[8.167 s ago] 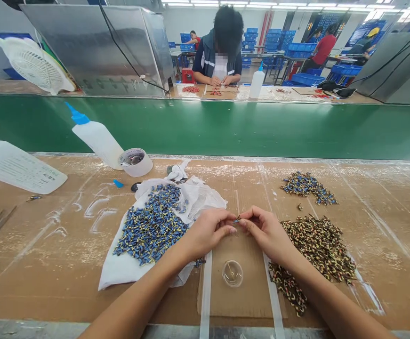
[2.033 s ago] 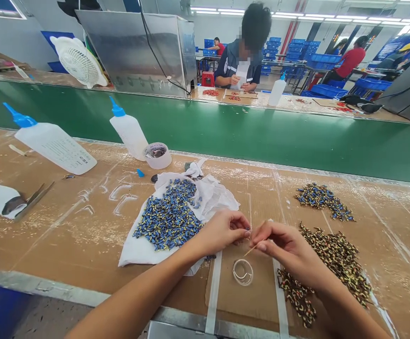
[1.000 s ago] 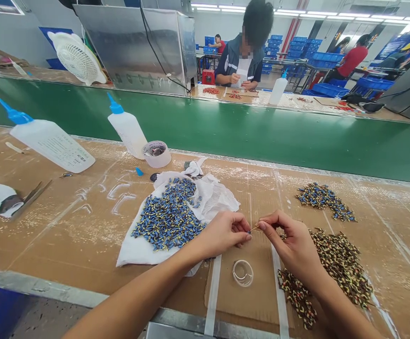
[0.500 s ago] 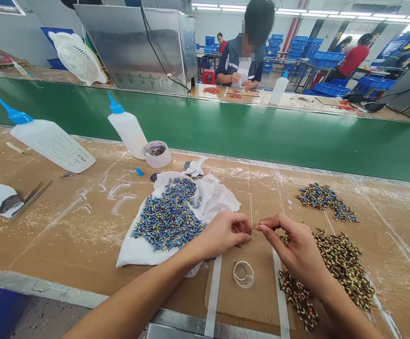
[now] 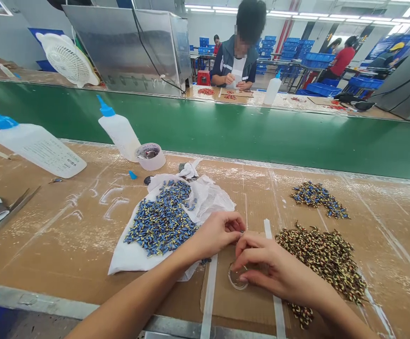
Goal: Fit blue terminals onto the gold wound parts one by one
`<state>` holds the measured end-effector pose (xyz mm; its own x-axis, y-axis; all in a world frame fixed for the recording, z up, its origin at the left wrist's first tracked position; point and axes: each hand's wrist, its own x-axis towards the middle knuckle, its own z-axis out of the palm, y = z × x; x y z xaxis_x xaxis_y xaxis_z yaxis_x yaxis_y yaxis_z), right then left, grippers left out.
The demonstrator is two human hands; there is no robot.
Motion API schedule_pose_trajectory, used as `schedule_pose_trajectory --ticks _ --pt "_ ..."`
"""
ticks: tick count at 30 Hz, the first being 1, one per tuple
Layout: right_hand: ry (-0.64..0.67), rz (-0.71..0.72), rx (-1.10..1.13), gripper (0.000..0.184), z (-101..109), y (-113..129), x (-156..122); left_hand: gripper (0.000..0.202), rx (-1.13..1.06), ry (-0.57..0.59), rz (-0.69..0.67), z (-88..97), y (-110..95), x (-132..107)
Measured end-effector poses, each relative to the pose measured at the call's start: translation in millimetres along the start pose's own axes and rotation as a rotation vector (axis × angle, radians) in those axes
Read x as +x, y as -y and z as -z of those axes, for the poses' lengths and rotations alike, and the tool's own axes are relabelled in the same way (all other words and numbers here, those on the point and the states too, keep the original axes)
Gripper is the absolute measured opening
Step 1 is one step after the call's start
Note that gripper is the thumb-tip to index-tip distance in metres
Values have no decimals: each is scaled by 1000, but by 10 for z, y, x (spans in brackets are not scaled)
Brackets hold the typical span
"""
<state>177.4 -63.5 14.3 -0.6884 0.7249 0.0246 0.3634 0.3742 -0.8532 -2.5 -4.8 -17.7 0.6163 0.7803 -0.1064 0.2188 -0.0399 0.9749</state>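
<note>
My left hand point(image 5: 226, 230) is closed in a pinch beside the pile of small blue-and-yellow pieces point(image 5: 162, 216). A tiny dark-bluish piece shows at its fingertips. My right hand point(image 5: 266, 261) reaches over a small round clear cup point(image 5: 237, 285), its thumb and fingers bent together at the rim. What those fingers hold, if anything, is too small to make out. The cup stands on a cardboard sheet point(image 5: 240, 306) with strips of white tape. To the right of my right hand lies a heap of small dark, cream-and-red pieces point(image 5: 323, 261), partly covered by my forearm.
White cloth point(image 5: 134, 261) lies under the blue pile. A smaller blue-and-yellow pile point(image 5: 319, 198) is at the far right. Two glue bottles point(image 5: 42, 148) and a tape roll point(image 5: 151, 157) stand at the left. Beyond the green belt point(image 5: 226, 134), another person point(image 5: 238, 56) works.
My right hand has moved down and left from my left fingertips to the clear cup. My left hand keeps its pinch, and the whole view has shifted slightly.
</note>
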Motion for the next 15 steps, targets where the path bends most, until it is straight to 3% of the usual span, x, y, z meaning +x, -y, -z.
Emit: schedule_pose_trajectory --ticks 2,4,6,8,11,15 --pt "-73 -22 -25 19 127 -42 -47 5 2 -4 15 5 -7 5" --pt "-232 -124 -106 19 356 -170 -170 5 1 1 36 12 -5 12" --pt "-442 -326 -253 18 632 -381 -365 5 7 9 52 18 4 20" --pt "-562 -544 -424 17 874 -622 -576 5 22 13 56 21 12 27" --pt "-515 -669 -472 14 1034 -886 -757 6 39 13 56 19 13 31" --pt "-440 -615 -466 11 919 -952 -647 7 38 11 61 13 1 29"
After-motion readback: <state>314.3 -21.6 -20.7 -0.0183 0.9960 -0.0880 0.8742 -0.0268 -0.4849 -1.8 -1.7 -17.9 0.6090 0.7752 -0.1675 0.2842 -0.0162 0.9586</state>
